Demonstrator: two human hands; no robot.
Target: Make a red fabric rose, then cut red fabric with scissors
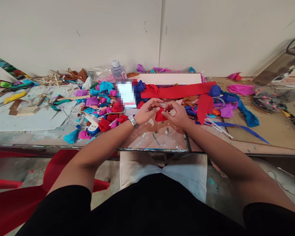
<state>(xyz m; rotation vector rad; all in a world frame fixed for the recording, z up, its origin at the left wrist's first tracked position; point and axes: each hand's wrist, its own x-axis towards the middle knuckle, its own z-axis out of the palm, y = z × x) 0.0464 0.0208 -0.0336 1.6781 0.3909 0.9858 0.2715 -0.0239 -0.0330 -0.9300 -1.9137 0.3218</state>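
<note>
Between my two hands is a small piece of red crepe paper, held above the worktable. My left hand, with a metal watch at the wrist, pinches its left upper side. My right hand grips it from the right, thumb lying across the front. A long red paper strip stretches over the table just beyond my fingers. Left of my hands lies a heap of crumpled paper pieces in red, blue, pink and purple, including a red one.
A clear plastic bottle stands behind a lit, blurred-out phone. Farther right are scissors, a blue strip and a tilted grey bottle. A white power strip sits at left, near a yellow-handled cutter.
</note>
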